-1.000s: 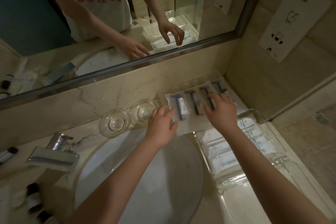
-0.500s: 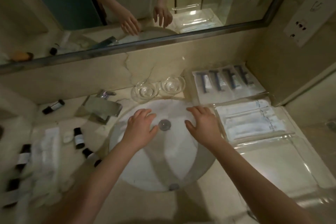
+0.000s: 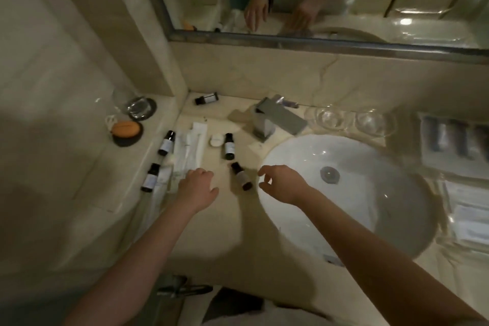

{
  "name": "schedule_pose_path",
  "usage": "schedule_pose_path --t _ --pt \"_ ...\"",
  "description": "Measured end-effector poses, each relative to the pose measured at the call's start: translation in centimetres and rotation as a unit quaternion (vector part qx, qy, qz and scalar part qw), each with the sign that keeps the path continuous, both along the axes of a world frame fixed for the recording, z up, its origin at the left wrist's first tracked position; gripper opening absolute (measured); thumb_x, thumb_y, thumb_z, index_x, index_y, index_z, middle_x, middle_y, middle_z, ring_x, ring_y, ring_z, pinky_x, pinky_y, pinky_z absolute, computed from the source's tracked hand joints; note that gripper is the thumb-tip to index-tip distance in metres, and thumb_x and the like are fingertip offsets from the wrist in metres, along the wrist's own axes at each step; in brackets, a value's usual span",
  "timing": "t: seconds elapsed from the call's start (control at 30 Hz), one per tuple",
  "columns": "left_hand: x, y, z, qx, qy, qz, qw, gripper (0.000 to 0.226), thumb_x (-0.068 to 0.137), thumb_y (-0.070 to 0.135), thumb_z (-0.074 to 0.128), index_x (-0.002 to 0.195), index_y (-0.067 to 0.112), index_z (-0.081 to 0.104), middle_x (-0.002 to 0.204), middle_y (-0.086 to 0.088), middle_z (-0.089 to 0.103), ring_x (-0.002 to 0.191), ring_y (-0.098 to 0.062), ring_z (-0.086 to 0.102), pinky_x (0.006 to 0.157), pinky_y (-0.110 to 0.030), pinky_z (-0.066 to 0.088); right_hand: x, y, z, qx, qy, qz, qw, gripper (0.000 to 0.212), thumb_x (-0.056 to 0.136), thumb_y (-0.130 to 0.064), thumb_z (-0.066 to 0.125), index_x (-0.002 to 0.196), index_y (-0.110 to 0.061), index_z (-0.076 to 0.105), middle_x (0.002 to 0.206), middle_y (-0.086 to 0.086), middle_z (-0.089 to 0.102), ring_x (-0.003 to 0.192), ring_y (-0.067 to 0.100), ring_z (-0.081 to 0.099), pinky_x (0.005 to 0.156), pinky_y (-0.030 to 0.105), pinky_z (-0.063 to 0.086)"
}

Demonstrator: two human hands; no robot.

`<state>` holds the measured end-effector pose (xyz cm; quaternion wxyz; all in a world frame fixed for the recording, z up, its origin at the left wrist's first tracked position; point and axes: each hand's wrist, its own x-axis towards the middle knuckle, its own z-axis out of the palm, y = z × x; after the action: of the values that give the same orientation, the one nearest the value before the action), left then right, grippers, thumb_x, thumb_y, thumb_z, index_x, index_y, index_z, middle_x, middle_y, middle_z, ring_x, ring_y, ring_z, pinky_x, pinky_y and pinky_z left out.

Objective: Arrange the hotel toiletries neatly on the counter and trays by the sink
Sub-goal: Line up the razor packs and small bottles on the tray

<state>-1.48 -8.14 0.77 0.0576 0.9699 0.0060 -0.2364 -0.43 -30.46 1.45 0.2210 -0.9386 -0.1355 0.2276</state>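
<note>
No legible text, brand or number anywhere by the basin. Pale labels on the small dark bottles [image 3: 229, 146] lying on the counter [image 3: 238, 219], too blurred to read. Faint marks on the long white sachets [image 3: 194, 140] and on the sealed packets [image 3: 447, 140] at far right, equally unreadable.
</note>
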Motion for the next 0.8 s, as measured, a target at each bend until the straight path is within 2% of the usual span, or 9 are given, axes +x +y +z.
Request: schedule_pose_path --t 0.07,0.17,0.3,0.4,0.53,0.63,0.73,0.8 --pt "-0.1 2.5 -0.5 -0.001 0.008 0.026 1.000 0.051 0.090 0.042 0.048 0.133 0.015 0.044 0.135 -0.011 0.045 0.125 -0.031 0.040 0.101 -0.041 0.038 1.0 2.4 -0.9 -0.028 0.021 0.006 0.999 0.035 0.092 -0.033 0.048 0.122 -0.017 0.053 0.115 0.003 0.060 0.109 0.025 0.056 0.086 0.034 0.047" --pt "0.1 5.1 -1.0 -0.022 0.016 0.053 0.998 0.054 0.089 0.044 0.050 0.135 0.016 0.042 0.134 -0.012 0.046 0.125 -0.032 0.041 0.102 -0.043 0.039 2.4 5.8 -1.9 -0.056 0.021 -0.030 0.998 0.030 0.091 -0.037 0.040 0.114 -0.022 0.053 0.104 0.001 0.058 0.099 0.024 0.057 0.074 0.032 0.046" --pt "1.3 6.2 -1.2 -0.034 0.006 0.041 0.999 0.046 0.089 0.038 0.050 0.129 0.017 0.045 0.131 -0.009 0.046 0.122 -0.028 0.042 0.098 -0.042 0.041 2.9 8.6 -3.2 -0.081 0.009 -0.067 0.994 0.038 0.094 -0.036 0.037 0.129 -0.022 0.044 0.112 0.007 0.056 0.098 0.026 0.056 0.074 0.034 0.045" --pt "2.4 6.6 -1.4 -0.058 -0.011 0.043 0.997 0.045 0.090 0.036 0.050 0.128 0.014 0.046 0.130 -0.009 0.047 0.120 -0.028 0.043 0.096 -0.042 0.042 3.2 9.3 -4.0 -0.073 0.014 -0.081 0.994 0.037 0.096 -0.033 0.038 0.129 -0.020 0.045 0.112 0.008 0.056 0.097 0.026 0.056 0.076 0.035 0.048" --pt "4.4 5.8 -1.6 -0.104 -0.027 0.061 0.992 0.048 0.090 0.036 0.050 0.132 0.014 0.044 0.133 -0.009 0.045 0.122 -0.028 0.042 0.100 -0.041 0.041 3.7 8.3 -3.7 -0.027 0.021 -0.125 0.992 0.028 0.092 -0.034 0.046 0.115 -0.020 0.052 0.105 0.004 0.061 0.087 0.020 0.055 0.071 0.031 0.046" --pt "6.8 3.8 -1.6 -0.151 -0.032 0.060 0.986 0.047 0.090 0.035 0.051 0.132 0.014 0.046 0.132 -0.010 0.047 0.121 -0.028 0.046 0.100 -0.043 0.042 4.0 6.5 -2.8 0.050 0.035 -0.180 0.982 0.029 0.087 -0.027 0.057 0.115 -0.018 0.053 0.106 0.004 0.062 0.087 0.021 0.056 0.075 0.035 0.050" --pt "9.2 1.0 -1.3 -0.144 -0.039 0.026 0.988 0.037 0.092 0.034 0.047 0.119 0.010 0.054 0.117 -0.013 0.057 0.104 -0.030 0.056 0.083 -0.038 0.048 4.2 4.4 -2.0 0.118 0.010 -0.229 0.966 0.034 0.084 -0.021 0.065 0.115 -0.015 0.053 0.107 0.006 0.062 0.085 0.023 0.059 0.073 0.034 0.053" --pt "10.5 -0.9 -1.1 -0.122 -0.043 0.039 0.991 0.035 0.093 0.036 0.044 0.108 0.007 0.057 0.105 -0.012 0.061 0.094 -0.030 0.059 0.069 -0.033 0.045 4.2 3.2 -1.2 0.166 -0.001 -0.257 0.952 0.032 0.083 -0.017 0.067 0.111 -0.012 0.053 0.104 0.005 0.061 0.081 0.020 0.060 0.064 0.023 0.049"
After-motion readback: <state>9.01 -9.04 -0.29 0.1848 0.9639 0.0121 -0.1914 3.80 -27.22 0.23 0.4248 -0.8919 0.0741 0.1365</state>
